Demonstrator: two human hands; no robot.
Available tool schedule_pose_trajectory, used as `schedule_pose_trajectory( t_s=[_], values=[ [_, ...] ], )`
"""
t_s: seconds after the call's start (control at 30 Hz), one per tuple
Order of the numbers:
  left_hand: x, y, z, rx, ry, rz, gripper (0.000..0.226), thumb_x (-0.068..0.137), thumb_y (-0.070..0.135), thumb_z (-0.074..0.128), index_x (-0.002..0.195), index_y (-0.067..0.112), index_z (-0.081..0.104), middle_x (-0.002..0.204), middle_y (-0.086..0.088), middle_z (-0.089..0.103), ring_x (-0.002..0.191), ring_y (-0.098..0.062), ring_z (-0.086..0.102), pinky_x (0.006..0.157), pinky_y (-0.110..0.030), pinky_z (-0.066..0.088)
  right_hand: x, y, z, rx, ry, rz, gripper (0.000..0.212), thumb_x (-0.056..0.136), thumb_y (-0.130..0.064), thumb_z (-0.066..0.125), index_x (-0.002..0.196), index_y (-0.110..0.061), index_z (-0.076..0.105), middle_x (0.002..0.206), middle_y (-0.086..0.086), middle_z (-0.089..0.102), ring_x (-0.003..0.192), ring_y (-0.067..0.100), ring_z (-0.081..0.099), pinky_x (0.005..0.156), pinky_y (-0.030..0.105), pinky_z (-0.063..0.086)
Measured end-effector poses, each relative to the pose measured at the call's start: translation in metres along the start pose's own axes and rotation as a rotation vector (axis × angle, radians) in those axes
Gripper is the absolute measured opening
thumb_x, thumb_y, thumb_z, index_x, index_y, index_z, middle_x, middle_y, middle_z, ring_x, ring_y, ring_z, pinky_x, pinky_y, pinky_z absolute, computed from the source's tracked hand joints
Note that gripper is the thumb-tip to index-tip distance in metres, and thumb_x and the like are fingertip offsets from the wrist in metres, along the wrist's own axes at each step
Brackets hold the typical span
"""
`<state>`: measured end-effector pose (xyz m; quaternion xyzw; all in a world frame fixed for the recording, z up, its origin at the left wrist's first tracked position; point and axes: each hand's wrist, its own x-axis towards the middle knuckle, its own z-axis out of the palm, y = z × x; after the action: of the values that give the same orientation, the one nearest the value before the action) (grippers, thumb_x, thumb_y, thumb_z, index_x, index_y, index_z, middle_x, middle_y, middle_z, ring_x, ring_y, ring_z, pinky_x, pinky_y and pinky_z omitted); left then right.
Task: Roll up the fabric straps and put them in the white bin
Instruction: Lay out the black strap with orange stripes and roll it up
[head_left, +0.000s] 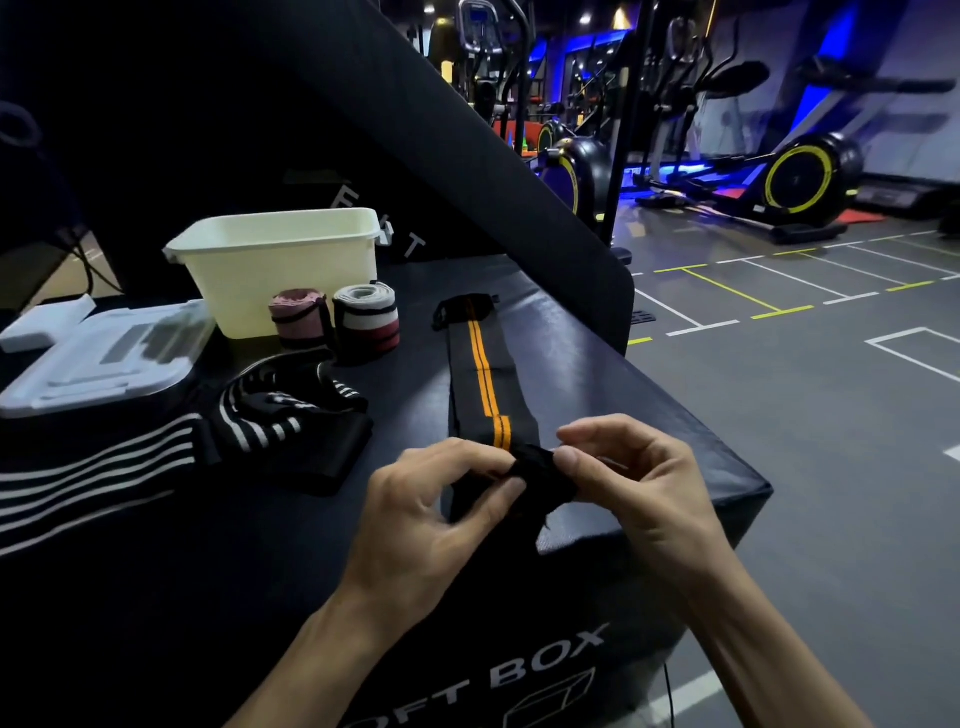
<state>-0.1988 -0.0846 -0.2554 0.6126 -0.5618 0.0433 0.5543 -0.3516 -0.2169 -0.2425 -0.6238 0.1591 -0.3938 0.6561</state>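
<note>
1. Step in hand: starting the roll on the black strap (485, 374) with the orange stripes. It lies lengthwise on the dark surface (597, 364), right of centre, its far end near the upright pad and its near end lifted between both hands.

2. Left hand (436, 509): fingers curled, thumb and forefinger pinching the left edge of the folded near end.

3. Right hand (634, 478): thumb and fingertips pinching the right edge of the same fold. Both hands hold the strap; neither is free.

4. Roll status: only the first turn appears formed; most of the strap lies flat and unrolled.

5. Advice, as judgement: keep the first turn tight and square to the stripes, since a skewed start is likely to cone sideways. Roll away toward the far end, both edges level, with light tension on the flat part.

6. Risk: the strap runs close to the right edge of the surface; drift to the right could carry it off.

7. Bin (280, 265): white, open, far left of the strap, on the surface. What it holds cannot be seen.

8. Other straps: two finished rolls, pink (298, 319) and grey-and-red (366, 322), stand just in front of the bin, not yet inside. A black-and-white striped strap (270, 415) lies loose at left.

9. A clear lidded box (104, 353) sits far left.
</note>
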Motion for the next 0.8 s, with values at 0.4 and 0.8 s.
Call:
schedule_pose_trajectory(
  t_s=[0.4, 0.8],
  values=[
    [0.004, 0.006, 0.004, 0.01, 0.052, -0.054, 0.006, 0.084, 0.027, 0.079, 0.089, 0.023, 0.078, 0.082, 0.014, 0.075, 0.076, -0.01, 0.073, 0.071, -0.038, 0.058, -0.006, -0.006, -0.002, -0.142, -0.09, -0.157, 0.032, 0.074, -0.004, 0.081, 0.105, -0.008, 0.072, 0.098, 0.01, 0.078, 0.088, 0.023, 0.077, 0.081, 0.027, 0.06],
    [0.012, 0.007, -0.007, -0.064, -0.128, -0.189, 0.024, 0.085, 0.037, 0.081, 0.109, 0.034, 0.077, 0.085, 0.009, 0.075, 0.08, -0.018, 0.073, 0.078, -0.028, 0.057, -0.006, 0.003, -0.002, -0.311, -0.015, -0.272, 0.024, 0.074, -0.007, 0.084, 0.095, -0.014, 0.075, 0.089, -0.002, 0.079, 0.084, 0.014, 0.077, 0.08, 0.026, 0.061]
  ],
)
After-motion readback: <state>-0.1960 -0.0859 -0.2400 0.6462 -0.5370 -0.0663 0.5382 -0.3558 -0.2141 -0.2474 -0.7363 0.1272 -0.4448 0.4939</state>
